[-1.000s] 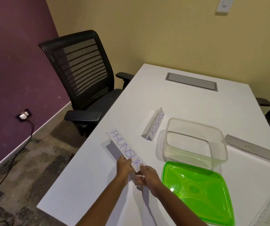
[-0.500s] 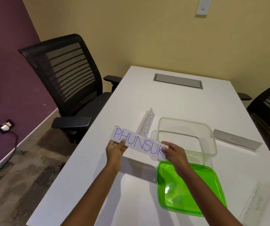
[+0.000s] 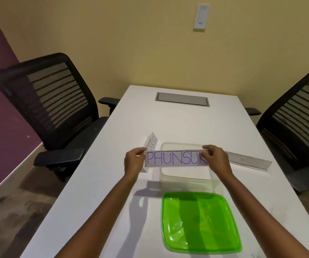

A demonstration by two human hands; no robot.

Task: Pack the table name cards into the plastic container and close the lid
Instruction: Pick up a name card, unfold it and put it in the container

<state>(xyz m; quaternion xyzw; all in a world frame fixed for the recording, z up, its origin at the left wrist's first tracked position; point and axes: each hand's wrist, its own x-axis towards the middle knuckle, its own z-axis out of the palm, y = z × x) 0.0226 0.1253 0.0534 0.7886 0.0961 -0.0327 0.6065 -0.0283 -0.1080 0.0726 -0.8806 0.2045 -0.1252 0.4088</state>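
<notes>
We got PHUNSUK card (image 3: 176, 158) pinched at both ends, left hand (image 3: 133, 162) and right hand (image 3: 217, 161), over container (image 3: 185, 175). Container looks empty, maybe. Other cards (image 3: 247, 161) on table (image 3: 101, 183), green lid (image 3: 199, 222) off.

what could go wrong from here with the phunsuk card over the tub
1. The PHUNSUK card, held at its ends by the left hand and right hand, looks about as long as the clear container is wide, so it may jam on the rim or bend going in.
2. The green lid lies just under the forearms; lowering them could nudge it towards the table edge.
3. The card behind the left hand could get knocked.
</notes>
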